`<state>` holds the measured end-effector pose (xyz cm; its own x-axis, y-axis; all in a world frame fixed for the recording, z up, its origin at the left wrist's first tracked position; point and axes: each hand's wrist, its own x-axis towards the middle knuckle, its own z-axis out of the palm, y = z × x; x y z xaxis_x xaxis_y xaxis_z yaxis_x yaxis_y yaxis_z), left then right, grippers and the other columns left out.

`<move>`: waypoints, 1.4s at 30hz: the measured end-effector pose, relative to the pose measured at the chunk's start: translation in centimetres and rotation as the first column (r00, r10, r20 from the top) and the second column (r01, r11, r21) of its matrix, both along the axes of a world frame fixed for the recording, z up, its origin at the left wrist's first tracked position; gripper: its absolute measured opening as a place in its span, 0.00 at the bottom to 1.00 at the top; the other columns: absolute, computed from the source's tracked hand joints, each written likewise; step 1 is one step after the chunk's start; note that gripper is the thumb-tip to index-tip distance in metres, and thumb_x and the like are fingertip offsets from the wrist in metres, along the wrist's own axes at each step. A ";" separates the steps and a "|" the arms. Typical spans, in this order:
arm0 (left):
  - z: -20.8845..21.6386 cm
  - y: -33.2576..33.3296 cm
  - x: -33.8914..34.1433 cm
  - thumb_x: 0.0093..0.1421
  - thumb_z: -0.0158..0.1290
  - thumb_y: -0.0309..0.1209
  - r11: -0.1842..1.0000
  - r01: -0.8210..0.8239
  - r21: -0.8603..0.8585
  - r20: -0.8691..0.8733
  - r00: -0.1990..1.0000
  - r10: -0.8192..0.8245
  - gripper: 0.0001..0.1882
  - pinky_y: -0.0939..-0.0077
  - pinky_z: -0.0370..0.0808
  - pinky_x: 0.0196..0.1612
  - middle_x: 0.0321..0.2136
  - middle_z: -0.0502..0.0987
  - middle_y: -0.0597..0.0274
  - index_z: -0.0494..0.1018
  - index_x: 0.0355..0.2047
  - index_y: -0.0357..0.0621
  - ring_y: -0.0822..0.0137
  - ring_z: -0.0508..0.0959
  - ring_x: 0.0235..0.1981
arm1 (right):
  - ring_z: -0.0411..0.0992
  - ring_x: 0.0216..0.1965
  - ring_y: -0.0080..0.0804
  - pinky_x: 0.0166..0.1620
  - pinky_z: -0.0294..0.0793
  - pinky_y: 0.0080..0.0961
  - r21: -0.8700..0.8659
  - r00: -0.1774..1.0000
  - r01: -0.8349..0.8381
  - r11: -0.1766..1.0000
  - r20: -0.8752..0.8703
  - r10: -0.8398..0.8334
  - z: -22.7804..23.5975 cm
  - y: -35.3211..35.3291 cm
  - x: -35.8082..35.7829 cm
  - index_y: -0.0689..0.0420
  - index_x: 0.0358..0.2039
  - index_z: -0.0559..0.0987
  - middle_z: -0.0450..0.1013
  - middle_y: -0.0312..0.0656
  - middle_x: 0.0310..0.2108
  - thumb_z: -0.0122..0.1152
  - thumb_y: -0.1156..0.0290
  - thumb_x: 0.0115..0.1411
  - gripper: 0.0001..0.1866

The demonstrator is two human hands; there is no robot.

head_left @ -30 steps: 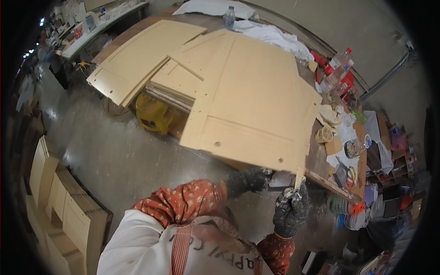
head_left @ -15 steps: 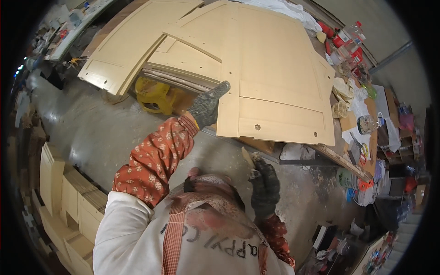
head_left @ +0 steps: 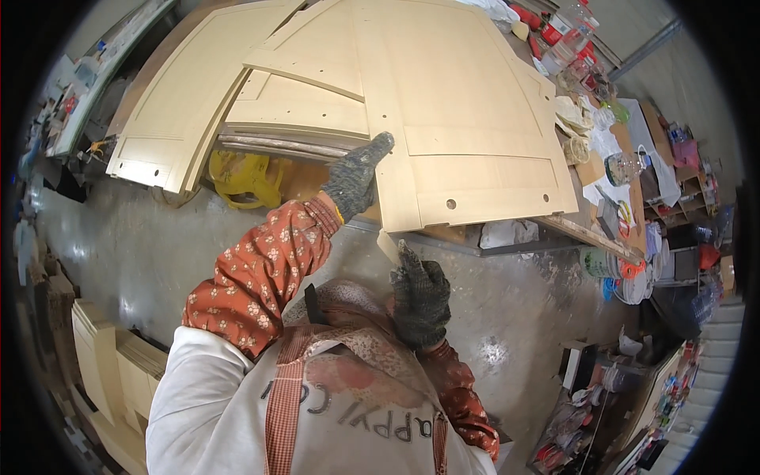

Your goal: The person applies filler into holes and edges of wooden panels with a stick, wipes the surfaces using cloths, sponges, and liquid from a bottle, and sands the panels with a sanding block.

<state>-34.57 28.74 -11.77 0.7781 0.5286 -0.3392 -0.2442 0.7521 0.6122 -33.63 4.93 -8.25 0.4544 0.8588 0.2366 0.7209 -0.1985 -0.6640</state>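
Note:
A pale cream cabinet panel (head_left: 467,119) with a recessed frame and two round holes near its front edge lies on the workbench, overhanging it. In a dark knit glove, my left hand (head_left: 352,178) grips the panel's left edge, thumb on top and fingers hidden beneath. My right hand (head_left: 421,301), also gloved, is closed on a small flat tan strip (head_left: 389,247), whose material I cannot make out. The strip's tip is at the panel's near left corner; whether it touches is unclear. Another cream panel (head_left: 178,103) lies to the left.
Beneath the bench is a yellow plastic stool (head_left: 244,180). Plastic bottles (head_left: 571,43), a jar (head_left: 624,168) and scissors (head_left: 625,218) crowd the bench's right side. Stacked cream boards (head_left: 99,360) stand at lower left. A rack of clutter (head_left: 582,419) is at lower right.
My right hand has moved up and left, bringing the tan strip to the panel's near corner. My left hand keeps its hold on the edge. The whole view has shifted slightly.

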 end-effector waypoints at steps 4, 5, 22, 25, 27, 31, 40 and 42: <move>0.9 -0.2 -0.2 0.59 0.57 0.38 1.000 0.001 -0.027 0.028 1.000 -0.001 0.15 0.74 0.79 0.37 0.36 0.77 0.63 0.73 0.41 0.42 0.70 0.78 0.36 | 0.69 0.31 0.49 0.32 0.70 0.43 0.128 0.961 -0.030 0.991 0.276 -0.007 -1.6 -0.7 -0.4 0.66 0.49 0.72 0.73 0.55 0.42 0.56 0.82 0.50 0.22; 1.1 -0.2 -0.3 0.60 0.57 0.38 1.000 0.016 -0.018 0.006 1.000 -0.015 0.15 0.75 0.80 0.37 0.36 0.77 0.63 0.73 0.41 0.42 0.71 0.78 0.36 | 0.69 0.31 0.49 0.32 0.70 0.42 0.139 0.966 -0.015 0.990 0.256 -0.021 -1.6 -0.7 -0.5 0.65 0.48 0.72 0.72 0.55 0.43 0.56 0.82 0.50 0.22; 1.5 0.1 -0.7 0.60 0.55 0.41 0.994 0.035 0.106 -0.017 0.999 -0.034 0.22 0.71 0.81 0.38 0.41 0.77 0.54 0.70 0.47 0.37 0.66 0.80 0.39 | 0.69 0.30 0.47 0.29 0.70 0.39 0.189 0.969 -0.118 0.975 0.238 0.071 -1.9 -0.4 0.3 0.63 0.49 0.68 0.70 0.54 0.48 0.57 0.81 0.54 0.21; 1.4 0.0 -0.5 0.61 0.55 0.42 0.991 0.050 0.128 -0.050 0.998 -0.044 0.21 0.73 0.81 0.37 0.40 0.77 0.54 0.70 0.46 0.38 0.67 0.80 0.37 | 0.69 0.29 0.48 0.31 0.70 0.40 0.189 0.984 -0.107 0.976 0.158 0.078 -2.5 -0.1 0.5 0.61 0.50 0.70 0.70 0.51 0.37 0.56 0.76 0.56 0.20; 1.6 0.6 -0.6 0.61 0.54 0.33 0.994 0.108 0.032 -0.068 0.992 -0.105 0.13 0.76 0.81 0.38 0.37 0.78 0.60 0.72 0.44 0.41 0.69 0.79 0.38 | 0.69 0.28 0.48 0.33 0.69 0.41 0.173 0.995 -0.085 0.981 0.070 0.074 -2.5 -0.1 0.9 0.61 0.52 0.72 0.69 0.49 0.27 0.54 0.71 0.59 0.20; -4.1 2.3 -1.0 0.60 0.55 0.42 0.816 0.006 0.579 -0.134 0.987 0.088 0.20 0.73 0.81 0.38 0.40 0.77 0.55 0.71 0.44 0.39 0.67 0.80 0.38 | 0.73 0.35 0.46 0.40 0.73 0.37 0.379 0.843 0.193 0.905 -0.536 0.045 1.2 -1.8 0.0 0.61 0.51 0.73 0.73 0.50 0.34 0.53 0.74 0.59 0.18; 3.3 -0.9 -0.8 0.61 0.55 0.32 0.996 0.026 0.084 -0.037 0.999 -0.023 0.14 0.73 0.80 0.43 0.39 0.77 0.58 0.71 0.43 0.38 0.67 0.78 0.41 | 0.70 0.29 0.26 0.34 0.71 0.22 0.157 0.846 0.390 0.908 -0.450 -0.285 1.2 -5.8 2.9 0.64 0.45 0.73 0.71 0.39 0.30 0.58 0.73 0.57 0.16; 2.4 -0.6 -0.7 0.61 0.54 0.32 0.994 -0.017 0.108 -0.028 0.999 0.020 0.13 0.73 0.80 0.43 0.39 0.77 0.58 0.71 0.43 0.37 0.67 0.78 0.41 | 0.66 0.22 0.22 0.28 0.68 0.19 0.208 0.644 0.505 0.838 -0.737 -0.205 1.5 -5.7 3.3 0.65 0.42 0.73 0.68 0.34 0.22 0.66 0.71 0.52 0.19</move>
<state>-35.28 28.09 -9.34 0.7587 0.5773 -0.3017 -0.2381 0.6769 0.6965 -30.28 -0.79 -6.76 0.8622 0.5066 -0.0041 -0.0174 0.0215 -0.9996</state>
